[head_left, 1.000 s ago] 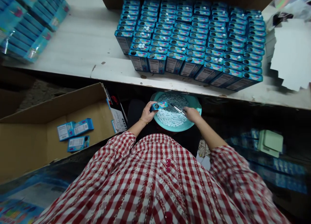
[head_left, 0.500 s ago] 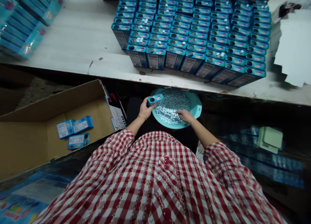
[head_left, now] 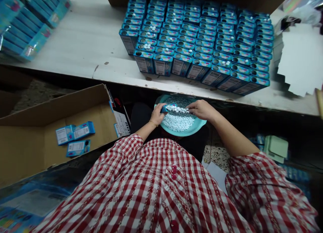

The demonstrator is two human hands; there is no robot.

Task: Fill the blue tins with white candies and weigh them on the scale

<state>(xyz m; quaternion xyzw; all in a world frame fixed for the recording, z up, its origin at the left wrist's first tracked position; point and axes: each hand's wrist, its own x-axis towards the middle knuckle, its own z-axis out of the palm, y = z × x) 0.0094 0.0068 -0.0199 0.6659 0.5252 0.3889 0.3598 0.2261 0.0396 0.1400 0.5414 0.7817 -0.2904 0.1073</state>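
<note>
Left hand point(head_left: 157, 114) grips a blue box point(head_left: 164, 108), right hand point(head_left: 202, 109) a scoop point(head_left: 187, 110) of white pellets point(head_left: 178, 109), mid-frame, apparently mid-filling, which calls for steady tilting.

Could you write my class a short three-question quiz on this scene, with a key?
1. Which hand is holding a box?
2. True or false: the basin is standing on top of the table.
3. The basin holds white: (a) ribbons, (b) pellets, (c) bottles.

Key:
1. The left hand.
2. False: it is below the near edge of the table.
3. b
</note>
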